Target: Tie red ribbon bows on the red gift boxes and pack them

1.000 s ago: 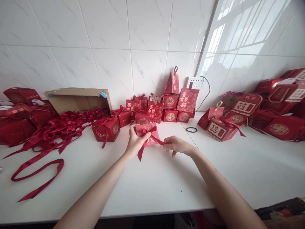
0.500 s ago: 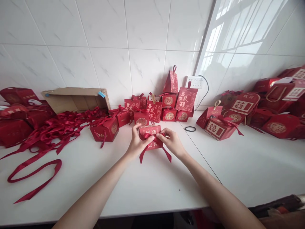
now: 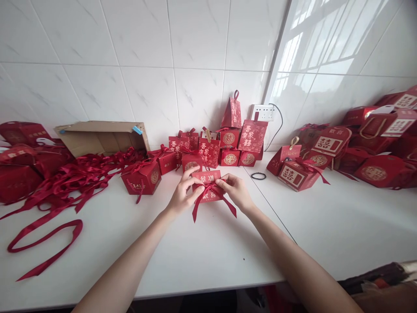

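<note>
A small red gift box (image 3: 210, 176) with pale characters stands on the white table between my hands. Across its top runs a red ribbon (image 3: 198, 208) tied in a bow, its two tails hanging down the near side. On the left, my left hand (image 3: 186, 191) pinches one loop of the bow between thumb and fingers. My right hand (image 3: 235, 188) grips the opposite loop, with its fingers curled. Part of each loop is hidden behind the fingertips.
Finished-looking red boxes (image 3: 141, 176) line the wall, some stacked. Loose red ribbons (image 3: 70, 178) heap at left before an open cardboard box (image 3: 100, 126). A black ring (image 3: 258, 176) lies right of my hands. More boxes (image 3: 374, 169) pile up at far right, and a power strip (image 3: 263, 113) is on the wall.
My left fingers have spread somewhat and shifted on the loop. The bow's knot shows more plainly, and its tails have swung slightly right. My right hand keeps its pinch.
</note>
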### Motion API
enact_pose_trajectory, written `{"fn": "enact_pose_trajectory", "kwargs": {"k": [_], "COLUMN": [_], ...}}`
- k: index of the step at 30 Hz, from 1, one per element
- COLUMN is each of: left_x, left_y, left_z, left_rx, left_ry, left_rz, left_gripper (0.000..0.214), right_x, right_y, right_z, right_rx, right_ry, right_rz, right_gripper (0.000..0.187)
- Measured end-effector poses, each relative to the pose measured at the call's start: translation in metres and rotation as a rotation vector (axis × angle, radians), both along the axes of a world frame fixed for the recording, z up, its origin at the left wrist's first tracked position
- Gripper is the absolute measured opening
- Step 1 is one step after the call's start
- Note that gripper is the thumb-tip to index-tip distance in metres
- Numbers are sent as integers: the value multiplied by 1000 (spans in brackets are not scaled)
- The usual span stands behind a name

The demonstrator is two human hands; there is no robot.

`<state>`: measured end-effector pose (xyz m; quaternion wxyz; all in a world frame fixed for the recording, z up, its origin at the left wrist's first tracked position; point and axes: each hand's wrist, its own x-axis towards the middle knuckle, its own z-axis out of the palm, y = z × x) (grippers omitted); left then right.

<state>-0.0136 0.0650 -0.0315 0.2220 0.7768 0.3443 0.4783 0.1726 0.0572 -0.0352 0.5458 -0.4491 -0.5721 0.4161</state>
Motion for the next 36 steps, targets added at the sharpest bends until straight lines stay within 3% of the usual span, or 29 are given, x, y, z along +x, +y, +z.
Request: {"fn": "enact_pose_trajectory", "kwargs": {"k": [7, 16, 19, 22, 26, 29, 36], "left_x": [-2, 7, 13, 15, 14, 14, 16], "left_y": [1, 3, 2, 2, -1, -5, -4], "left_z": [4, -5, -9, -12, -9, -6, -8], "left_rx": [-106, -59, -83, -67, 20, -3, -60], "left_ry": [0, -141, -267, -308, -100, -26, -94], "left_rz": [-16, 136, 164, 291, 468, 433, 380], "left_gripper": [29, 15, 21, 26, 19, 21, 21], "right_x": [1, 0, -1, -1, -2, -2, -1], "right_y": [-1, -1, -1, -1, -1, -1, 2], "right_z": [2, 2, 2, 2, 3, 2, -2], "right_rx": [-17, -25, -24, -22, -16, -14, -6], "right_ry": [-28, -6, -3, 8, 19, 19, 46], "right_rz": [4, 20, 11, -1, -19, -22, -39], "right_gripper": [42, 44, 45, 46, 47, 46, 44]}}
